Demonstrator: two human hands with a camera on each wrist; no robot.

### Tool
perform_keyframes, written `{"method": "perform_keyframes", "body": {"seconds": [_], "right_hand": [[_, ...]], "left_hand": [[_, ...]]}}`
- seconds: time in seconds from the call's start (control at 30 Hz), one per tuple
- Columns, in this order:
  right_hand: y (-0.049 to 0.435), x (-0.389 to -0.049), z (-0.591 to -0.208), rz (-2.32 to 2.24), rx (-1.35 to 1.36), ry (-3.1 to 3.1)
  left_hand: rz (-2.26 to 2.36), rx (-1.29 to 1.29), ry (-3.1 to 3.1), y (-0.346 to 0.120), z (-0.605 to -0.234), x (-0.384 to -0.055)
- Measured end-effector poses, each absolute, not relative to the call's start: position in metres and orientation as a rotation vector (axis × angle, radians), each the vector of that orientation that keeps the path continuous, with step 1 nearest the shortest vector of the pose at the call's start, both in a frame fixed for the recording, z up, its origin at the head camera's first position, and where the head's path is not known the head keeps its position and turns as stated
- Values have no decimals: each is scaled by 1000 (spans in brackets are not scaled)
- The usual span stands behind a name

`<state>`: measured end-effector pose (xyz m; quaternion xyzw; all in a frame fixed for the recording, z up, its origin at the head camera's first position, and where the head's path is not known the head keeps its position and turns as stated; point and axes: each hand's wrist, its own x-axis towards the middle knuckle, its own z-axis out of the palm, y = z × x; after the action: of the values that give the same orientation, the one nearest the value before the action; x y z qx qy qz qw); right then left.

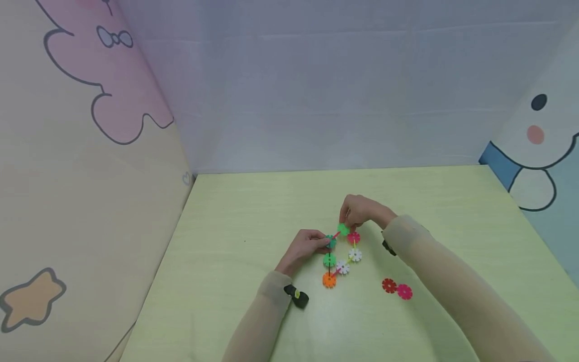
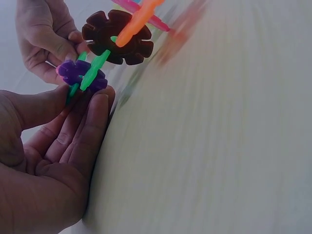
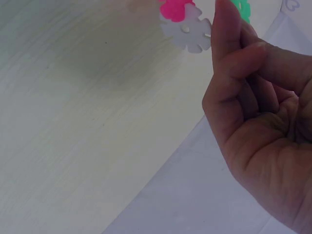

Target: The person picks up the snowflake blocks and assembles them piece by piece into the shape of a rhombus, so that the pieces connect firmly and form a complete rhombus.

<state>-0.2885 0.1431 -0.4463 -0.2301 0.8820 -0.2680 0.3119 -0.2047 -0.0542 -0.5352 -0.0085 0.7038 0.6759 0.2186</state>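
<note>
Notched plastic snowflake discs joined slot to slot form a loop on the table. My left hand (image 1: 309,245) pinches a teal snowflake disc (image 1: 331,242) at the loop's left side. In the left wrist view, thumb and fingers grip linked purple and green discs (image 2: 73,73), with a dark brown disc (image 2: 117,36) beyond. My right hand (image 1: 359,210) pinches a light green snowflake disc (image 1: 344,230) at the far end. Close beside it is a pink disc (image 1: 354,238). A white disc (image 3: 186,30) shows beyond the right fingers, which partly hide the green one.
Nearer me, the loop continues through a green disc (image 1: 329,260), an orange disc (image 1: 329,280) and white discs (image 1: 343,267). A joined red disc (image 1: 389,285) and pink disc (image 1: 404,291) lie apart at the right. Printed cloth walls (image 1: 339,100) surround the pale table (image 1: 235,211).
</note>
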Motion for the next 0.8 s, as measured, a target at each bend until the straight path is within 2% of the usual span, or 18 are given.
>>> {"method": "perform_keyframes", "body": {"seconds": [0.8], "right_hand": [[133, -289, -439, -638, -554, 2284]], "left_hand": [[1887, -39, 1942, -56, -534, -204]]}}
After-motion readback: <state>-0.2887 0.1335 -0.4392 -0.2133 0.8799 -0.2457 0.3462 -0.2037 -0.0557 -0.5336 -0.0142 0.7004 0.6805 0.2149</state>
